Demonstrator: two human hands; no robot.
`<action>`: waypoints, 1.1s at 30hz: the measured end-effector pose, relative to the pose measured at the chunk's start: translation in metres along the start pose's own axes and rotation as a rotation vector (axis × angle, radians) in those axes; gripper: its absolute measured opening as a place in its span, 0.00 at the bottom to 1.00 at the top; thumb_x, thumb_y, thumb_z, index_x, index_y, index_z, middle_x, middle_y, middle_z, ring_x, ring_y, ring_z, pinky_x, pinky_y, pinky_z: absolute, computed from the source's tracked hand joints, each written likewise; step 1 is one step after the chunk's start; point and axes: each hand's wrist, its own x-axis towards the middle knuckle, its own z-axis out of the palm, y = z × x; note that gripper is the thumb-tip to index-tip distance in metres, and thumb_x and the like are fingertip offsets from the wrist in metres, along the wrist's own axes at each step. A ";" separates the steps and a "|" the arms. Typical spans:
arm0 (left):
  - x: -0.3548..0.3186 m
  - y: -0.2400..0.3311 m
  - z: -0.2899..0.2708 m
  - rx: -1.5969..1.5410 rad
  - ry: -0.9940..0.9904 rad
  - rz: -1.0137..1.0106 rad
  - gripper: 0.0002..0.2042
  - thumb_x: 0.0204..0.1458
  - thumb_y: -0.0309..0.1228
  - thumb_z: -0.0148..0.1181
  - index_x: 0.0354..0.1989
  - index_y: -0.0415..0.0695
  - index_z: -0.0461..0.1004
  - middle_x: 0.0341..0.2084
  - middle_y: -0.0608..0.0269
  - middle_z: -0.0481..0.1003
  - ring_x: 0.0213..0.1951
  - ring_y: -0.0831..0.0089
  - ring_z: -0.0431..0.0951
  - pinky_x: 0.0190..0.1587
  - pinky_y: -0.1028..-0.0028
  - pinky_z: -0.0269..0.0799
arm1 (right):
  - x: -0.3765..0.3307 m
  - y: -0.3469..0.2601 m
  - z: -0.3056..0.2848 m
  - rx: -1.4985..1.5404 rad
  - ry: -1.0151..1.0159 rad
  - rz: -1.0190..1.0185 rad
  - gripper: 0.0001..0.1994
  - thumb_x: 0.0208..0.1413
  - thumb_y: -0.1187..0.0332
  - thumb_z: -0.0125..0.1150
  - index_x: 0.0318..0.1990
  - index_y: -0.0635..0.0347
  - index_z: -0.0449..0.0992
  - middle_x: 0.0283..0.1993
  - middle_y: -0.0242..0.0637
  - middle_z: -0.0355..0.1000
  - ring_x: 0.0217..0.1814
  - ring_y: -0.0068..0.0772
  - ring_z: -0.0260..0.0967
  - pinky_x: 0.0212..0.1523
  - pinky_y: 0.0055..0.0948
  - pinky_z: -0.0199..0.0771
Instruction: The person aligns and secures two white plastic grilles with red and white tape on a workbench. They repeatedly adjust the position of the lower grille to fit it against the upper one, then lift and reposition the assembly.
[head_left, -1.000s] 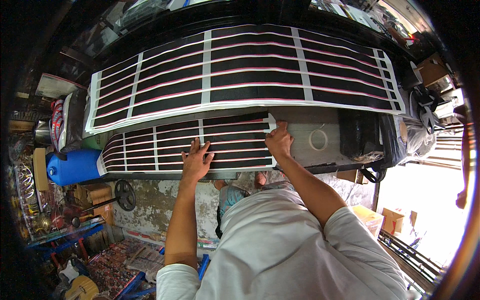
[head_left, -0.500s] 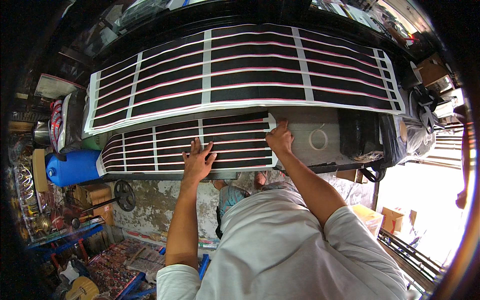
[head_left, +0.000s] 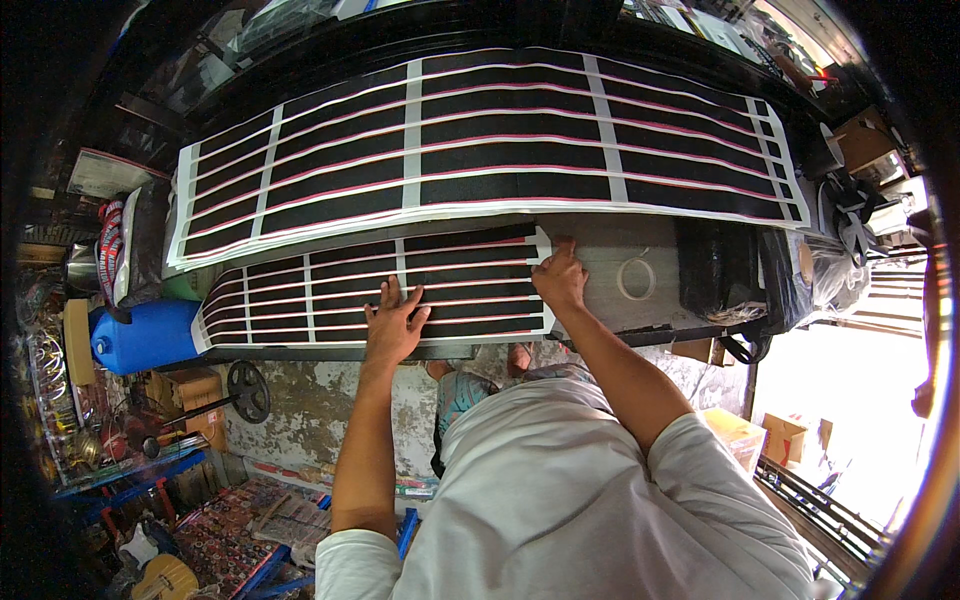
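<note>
Head view: striped sheet is lying on bench, nearside of sheet stack. Left hand is resting on it, fingers spread. Right hand is touching its right edge; can't tell if pinching.

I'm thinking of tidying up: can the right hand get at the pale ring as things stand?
Probably yes: the pale ring lies on the grey worktop to the right of the right hand, with nothing visible between them.
</note>
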 end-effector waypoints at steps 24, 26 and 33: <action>0.000 0.002 -0.004 -0.070 -0.009 -0.026 0.30 0.70 0.62 0.50 0.75 0.64 0.70 0.82 0.46 0.49 0.83 0.49 0.46 0.76 0.27 0.42 | 0.022 -0.007 0.014 0.067 0.096 0.030 0.29 0.53 0.68 0.72 0.60 0.60 0.67 0.38 0.40 0.81 0.51 0.55 0.82 0.64 0.60 0.69; 0.001 0.002 -0.004 -0.065 -0.002 -0.017 0.30 0.70 0.61 0.51 0.75 0.64 0.70 0.82 0.45 0.49 0.82 0.48 0.47 0.75 0.26 0.43 | 0.024 -0.003 0.017 0.027 0.116 0.023 0.28 0.53 0.67 0.72 0.60 0.60 0.68 0.39 0.41 0.82 0.51 0.56 0.82 0.63 0.61 0.69; 0.009 0.001 -0.009 -0.104 0.118 -0.027 0.29 0.71 0.56 0.52 0.74 0.55 0.71 0.78 0.41 0.58 0.79 0.44 0.56 0.75 0.31 0.51 | 0.040 0.000 0.019 0.119 0.253 -0.237 0.23 0.55 0.66 0.69 0.57 0.65 0.76 0.50 0.54 0.82 0.52 0.61 0.82 0.55 0.58 0.79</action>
